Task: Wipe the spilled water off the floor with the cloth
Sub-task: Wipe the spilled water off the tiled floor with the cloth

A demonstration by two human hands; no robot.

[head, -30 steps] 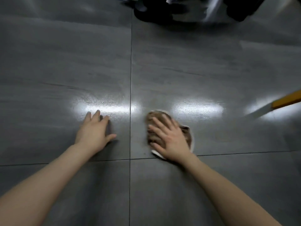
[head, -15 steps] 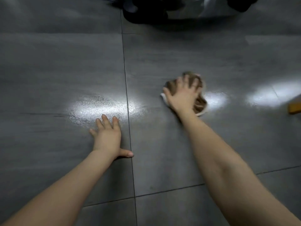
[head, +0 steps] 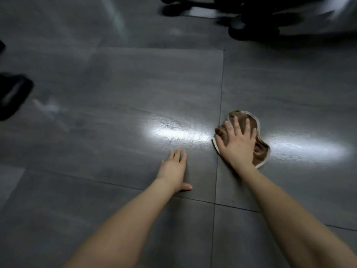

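Note:
A brown cloth with a white edge (head: 259, 151) lies bunched on the grey tiled floor (head: 135, 84), just right of a tile joint. My right hand (head: 238, 143) presses flat on top of it with the fingers spread, covering its middle. My left hand (head: 173, 170) rests palm down on the bare tile to the left of the joint, fingers apart, holding nothing. A wet, shiny streak (head: 177, 133) catches the light between the left hand's fingertips and the cloth. Another bright streak (head: 307, 147) lies right of the cloth.
Dark shoes of people (head: 251, 30) stand at the top right, and another dark shoe (head: 172, 9) at the top middle. A black blurred object (head: 13, 95) sits at the left edge.
My right hand slid the cloth away across the floor, then back nearer. The left hand stayed planted on the tile. The view has swung, so both hands now sit further right.

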